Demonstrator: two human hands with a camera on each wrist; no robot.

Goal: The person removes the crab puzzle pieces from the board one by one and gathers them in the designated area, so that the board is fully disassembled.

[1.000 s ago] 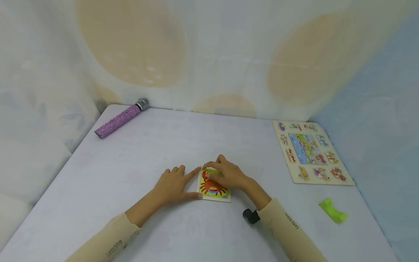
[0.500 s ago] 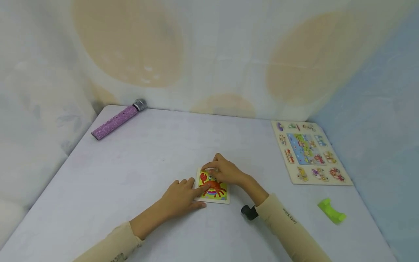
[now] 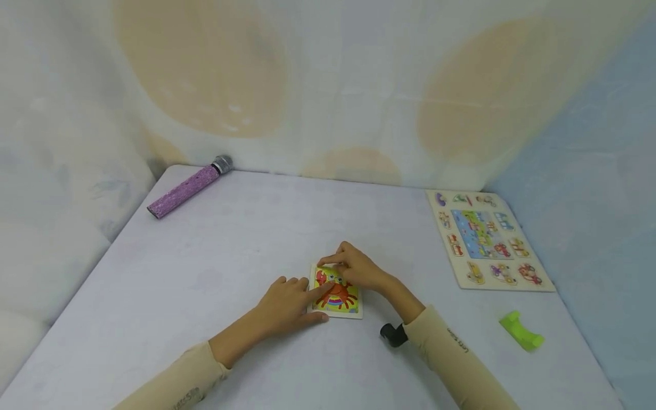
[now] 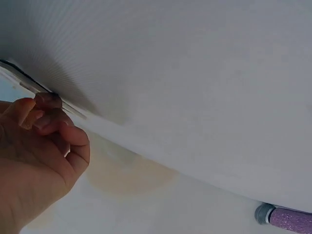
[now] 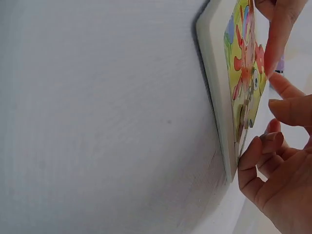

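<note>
A small square crab puzzle (image 3: 343, 303) lies flat on the table, its pale wooden border showing around a yellow picture. My left hand (image 3: 287, 304) presses a straight index finger on the crab, while its thumb lies along the near left corner. At the far side of the puzzle is my right hand (image 3: 360, 270), its index finger reaching to the far left corner. In the right wrist view, the right hand's lower fingers (image 5: 253, 156) bend at the board's edge and cover part of it. The left wrist view shows the left hand's other fingers (image 4: 58, 122) curled.
A purple glittery microphone (image 3: 187, 189) lies at the far left. At the far right is a larger wooden picture puzzle (image 3: 451, 265), with a bright green curved piece (image 3: 521, 330) nearer. A black object (image 3: 393, 336) sits beside the right sleeve. Cloth walls stand behind the table.
My left hand has moved from the puzzle's left edge onto the crab picture, index finger first. The right thumb has drawn back toward the far edge, showing more of the crab.
</note>
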